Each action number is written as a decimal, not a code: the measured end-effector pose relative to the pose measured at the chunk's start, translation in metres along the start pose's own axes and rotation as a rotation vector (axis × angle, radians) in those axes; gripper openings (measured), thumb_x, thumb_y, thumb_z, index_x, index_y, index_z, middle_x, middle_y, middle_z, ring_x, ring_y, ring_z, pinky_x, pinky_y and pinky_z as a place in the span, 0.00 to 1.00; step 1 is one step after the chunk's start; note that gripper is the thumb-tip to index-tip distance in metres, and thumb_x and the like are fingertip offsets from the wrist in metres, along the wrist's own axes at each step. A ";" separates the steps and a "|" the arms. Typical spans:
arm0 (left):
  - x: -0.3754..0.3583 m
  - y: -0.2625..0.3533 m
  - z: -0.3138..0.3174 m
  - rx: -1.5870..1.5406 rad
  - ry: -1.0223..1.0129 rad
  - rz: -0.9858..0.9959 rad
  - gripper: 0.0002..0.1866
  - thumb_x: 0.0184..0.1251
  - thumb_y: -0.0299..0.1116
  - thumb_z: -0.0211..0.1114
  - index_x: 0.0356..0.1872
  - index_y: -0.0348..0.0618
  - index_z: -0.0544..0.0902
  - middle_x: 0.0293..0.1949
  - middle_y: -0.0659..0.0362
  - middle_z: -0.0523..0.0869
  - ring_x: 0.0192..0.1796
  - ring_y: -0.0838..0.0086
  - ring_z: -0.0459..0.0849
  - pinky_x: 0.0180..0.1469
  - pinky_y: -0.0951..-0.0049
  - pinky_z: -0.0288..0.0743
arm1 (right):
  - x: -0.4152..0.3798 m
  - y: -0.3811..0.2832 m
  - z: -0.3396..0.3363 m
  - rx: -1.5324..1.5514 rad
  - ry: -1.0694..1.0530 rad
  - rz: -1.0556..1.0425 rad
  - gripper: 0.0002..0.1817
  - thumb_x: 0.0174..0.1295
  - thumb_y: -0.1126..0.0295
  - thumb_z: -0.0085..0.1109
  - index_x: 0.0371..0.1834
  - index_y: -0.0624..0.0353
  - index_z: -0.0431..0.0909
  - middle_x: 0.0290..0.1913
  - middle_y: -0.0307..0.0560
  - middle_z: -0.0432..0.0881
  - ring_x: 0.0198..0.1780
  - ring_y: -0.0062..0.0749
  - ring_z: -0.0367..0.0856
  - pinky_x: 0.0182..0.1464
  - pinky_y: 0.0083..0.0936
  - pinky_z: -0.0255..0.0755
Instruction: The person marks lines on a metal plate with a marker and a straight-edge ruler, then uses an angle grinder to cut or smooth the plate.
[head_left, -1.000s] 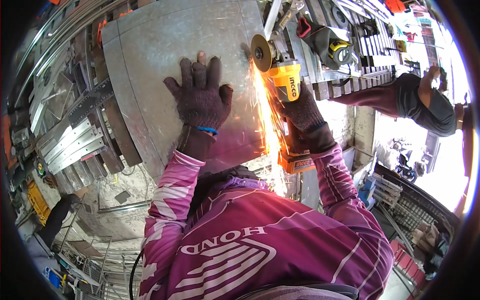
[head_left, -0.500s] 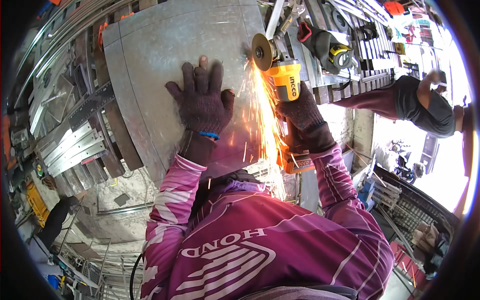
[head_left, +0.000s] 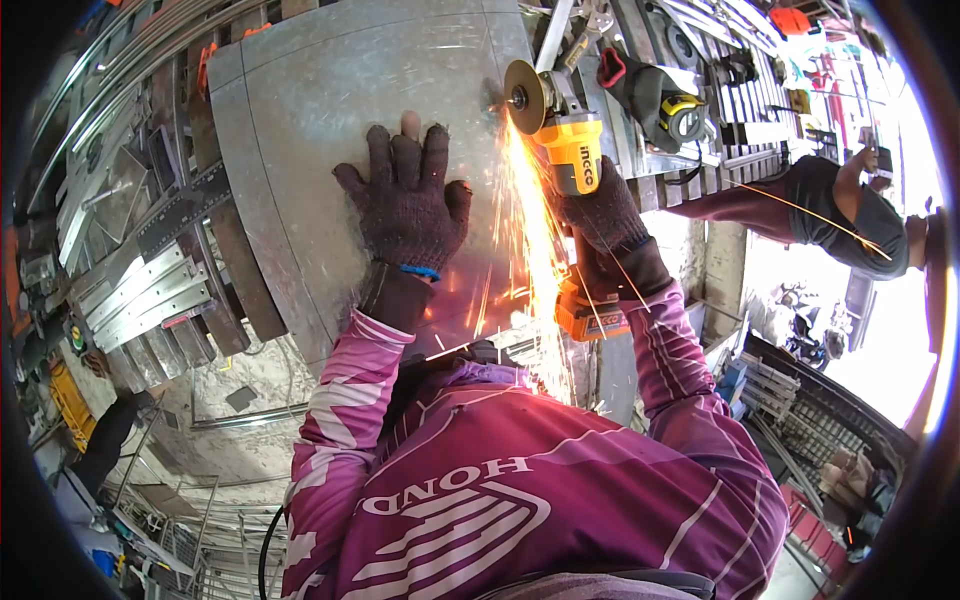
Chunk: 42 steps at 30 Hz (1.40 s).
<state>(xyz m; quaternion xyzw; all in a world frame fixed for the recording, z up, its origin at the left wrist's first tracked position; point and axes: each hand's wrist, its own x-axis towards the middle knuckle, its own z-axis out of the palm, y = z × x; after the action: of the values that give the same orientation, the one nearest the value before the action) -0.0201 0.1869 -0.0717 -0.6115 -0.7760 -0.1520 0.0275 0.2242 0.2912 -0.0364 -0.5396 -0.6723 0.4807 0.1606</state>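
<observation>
My right hand [head_left: 602, 212], in a dark knit glove, is wrapped round a yellow angle grinder [head_left: 572, 150]. The grinder's thin disc [head_left: 526, 97] meets the grey metal sheet [head_left: 300, 110] near its right edge. Bright sparks [head_left: 535, 230] stream from that contact down toward my body. An orange battery [head_left: 592, 305] sits at the grinder's rear end. My left hand [head_left: 408, 200], gloved with a fingertip bare, lies flat on the sheet with fingers spread. Scribed lines run along the sheet's left and top sides.
A tape measure [head_left: 682, 116] and a dark tool with a red-rimmed opening [head_left: 640, 90] lie right of the sheet. Metal strips [head_left: 150, 300] and a dark ruler [head_left: 185, 210] are at left. Another person [head_left: 850, 210] is at the right, beyond the slatted bench.
The grinder and my right hand have shifted slightly up, away from my body. The spark stream has changed shape. My left hand stays almost in place.
</observation>
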 end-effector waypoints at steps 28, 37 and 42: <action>0.002 0.001 -0.004 -0.038 -0.043 -0.014 0.37 0.67 0.55 0.62 0.75 0.54 0.69 0.77 0.51 0.65 0.77 0.44 0.60 0.65 0.19 0.51 | 0.019 -0.017 -0.006 -0.181 0.022 -0.013 0.33 0.48 0.69 0.78 0.57 0.62 0.70 0.45 0.48 0.84 0.46 0.34 0.84 0.48 0.34 0.80; 0.003 0.001 -0.006 -0.030 -0.046 -0.011 0.36 0.67 0.55 0.60 0.75 0.54 0.69 0.76 0.51 0.66 0.77 0.44 0.61 0.65 0.21 0.51 | 0.032 0.000 -0.007 -0.087 0.008 0.083 0.32 0.47 0.71 0.77 0.54 0.65 0.70 0.43 0.49 0.84 0.44 0.35 0.85 0.45 0.35 0.81; 0.003 0.000 -0.006 -0.039 -0.038 -0.002 0.36 0.68 0.56 0.60 0.74 0.54 0.70 0.75 0.51 0.67 0.76 0.45 0.62 0.64 0.22 0.52 | 0.032 -0.017 -0.006 -0.092 0.007 0.092 0.31 0.48 0.71 0.76 0.54 0.65 0.70 0.41 0.50 0.84 0.41 0.35 0.85 0.42 0.35 0.81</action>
<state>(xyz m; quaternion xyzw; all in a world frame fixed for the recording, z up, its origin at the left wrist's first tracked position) -0.0213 0.1886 -0.0651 -0.6139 -0.7739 -0.1556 0.0004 0.2067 0.3226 -0.0291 -0.5781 -0.6677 0.4545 0.1159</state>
